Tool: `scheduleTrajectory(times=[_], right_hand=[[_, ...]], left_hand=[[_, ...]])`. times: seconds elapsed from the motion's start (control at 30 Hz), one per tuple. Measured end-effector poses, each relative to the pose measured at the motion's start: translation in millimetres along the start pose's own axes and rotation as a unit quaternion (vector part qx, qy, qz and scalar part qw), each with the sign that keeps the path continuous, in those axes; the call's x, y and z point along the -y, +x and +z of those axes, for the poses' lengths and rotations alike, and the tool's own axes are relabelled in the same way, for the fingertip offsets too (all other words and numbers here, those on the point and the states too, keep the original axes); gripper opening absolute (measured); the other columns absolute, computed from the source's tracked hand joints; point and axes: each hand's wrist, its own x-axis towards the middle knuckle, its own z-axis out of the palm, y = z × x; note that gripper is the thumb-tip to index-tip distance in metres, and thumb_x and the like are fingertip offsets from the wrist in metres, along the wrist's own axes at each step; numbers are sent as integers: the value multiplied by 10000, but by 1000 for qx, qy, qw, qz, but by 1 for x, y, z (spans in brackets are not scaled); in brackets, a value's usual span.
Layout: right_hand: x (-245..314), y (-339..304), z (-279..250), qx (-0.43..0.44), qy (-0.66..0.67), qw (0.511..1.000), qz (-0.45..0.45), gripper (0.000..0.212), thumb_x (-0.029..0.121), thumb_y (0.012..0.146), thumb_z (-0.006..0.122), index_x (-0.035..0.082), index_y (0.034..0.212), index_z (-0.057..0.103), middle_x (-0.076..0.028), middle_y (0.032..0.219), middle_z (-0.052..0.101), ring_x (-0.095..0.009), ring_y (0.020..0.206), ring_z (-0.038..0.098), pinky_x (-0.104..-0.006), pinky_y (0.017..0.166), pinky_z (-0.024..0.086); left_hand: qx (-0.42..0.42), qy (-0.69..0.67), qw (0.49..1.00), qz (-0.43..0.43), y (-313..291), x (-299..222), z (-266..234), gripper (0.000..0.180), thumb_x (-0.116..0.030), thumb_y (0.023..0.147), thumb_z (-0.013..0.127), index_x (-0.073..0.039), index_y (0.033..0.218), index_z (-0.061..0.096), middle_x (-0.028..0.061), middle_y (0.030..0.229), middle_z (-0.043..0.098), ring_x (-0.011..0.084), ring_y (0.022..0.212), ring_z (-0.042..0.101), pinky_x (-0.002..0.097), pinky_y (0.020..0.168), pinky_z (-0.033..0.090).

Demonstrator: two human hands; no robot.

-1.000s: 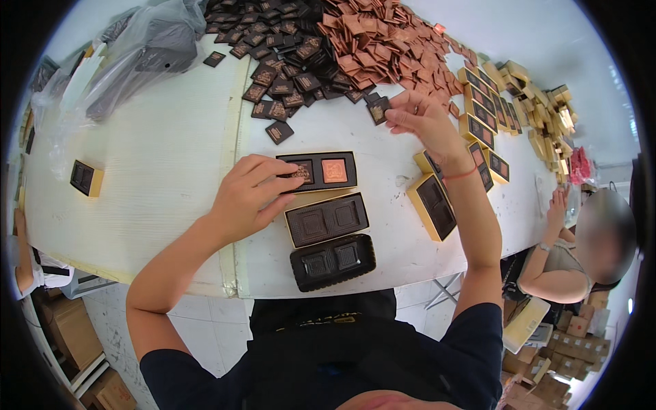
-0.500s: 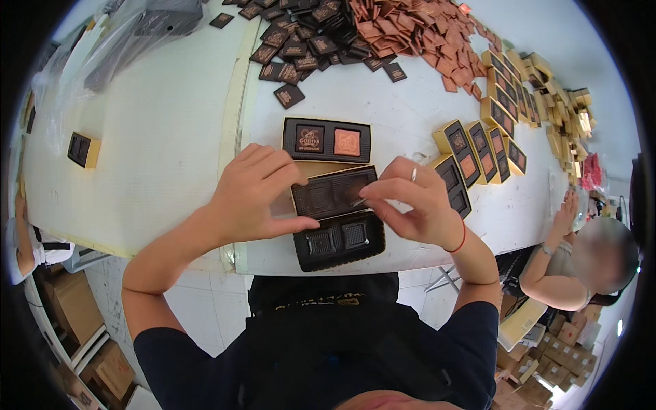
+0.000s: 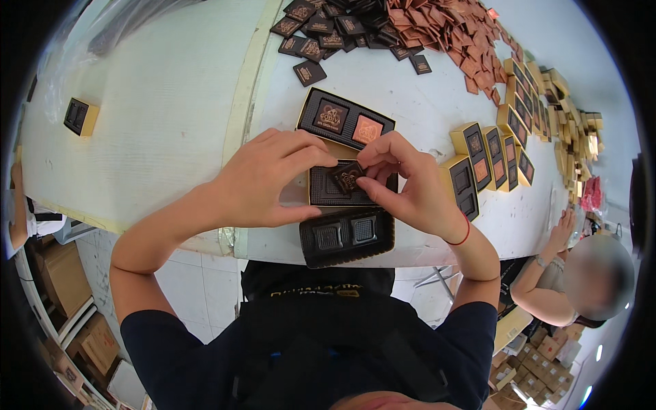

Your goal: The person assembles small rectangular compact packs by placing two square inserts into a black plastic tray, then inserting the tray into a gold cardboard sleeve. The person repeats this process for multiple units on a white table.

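My right hand (image 3: pixel 410 188) pinches a dark square packet (image 3: pixel 348 179), tilted over the middle gold box (image 3: pixel 318 195), which has a black two-hollow tray. Thumb and fingers of my left hand (image 3: pixel 277 181) span the left end of that box, the thumb along its near edge. Just beyond lies another gold box (image 3: pixel 347 119) holding a dark square and an orange square (image 3: pixel 367 128). Nearer me, at the table's edge, sits a loose black tray (image 3: pixel 347 238) with two bare hollows. My right fingers hide part of the middle box's right side.
Heaps of dark squares (image 3: pixel 335 26) and copper-orange squares (image 3: pixel 454 37) lie at the back. Gold boxes (image 3: pixel 471 157) stand in rows on the right, before a pile of gold boxes (image 3: pixel 574 130). One small box (image 3: pixel 82 117) sits far left. A person (image 3: pixel 547 273) is at right.
The dark square, blurred before, now shows clearly over the middle box in my right fingers. My left fingers have shifted inward along that box. The far box looks turned slightly clockwise; the view has shifted.
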Motion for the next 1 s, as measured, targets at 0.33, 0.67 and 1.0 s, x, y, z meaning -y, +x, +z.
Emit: scheduleTrajectory(times=[0.33,0.67,1.0], right_hand=[[-11,9,12,22,-186,947,-261,331,-103,720,696,32,1022,706,-87,965,630,-276,869,620,-349,726,530],[-10,-19,3,49,-291,919,-262,462,-23,666,690,63,1119,720,-54,1252,654,-293,1115,599,-430,931,479],[-112,35,-198,-315,-463,815,146,306,317,769,803,54,900,716,-136,835,717,-320,830,693,-393,743,546]], left_hand=[[-15,4,1000,13,-3,4,5,643,-239,668,879,-59,1210,582,86,1151,634,298,994,610,400,866,490],[-28,117,978,171,-3,4,10,365,-179,675,850,-120,1009,716,42,1116,680,245,1007,633,425,889,508],[-21,91,983,156,6,-5,9,339,-149,631,876,-116,933,727,28,1055,695,251,1025,637,451,924,533]])
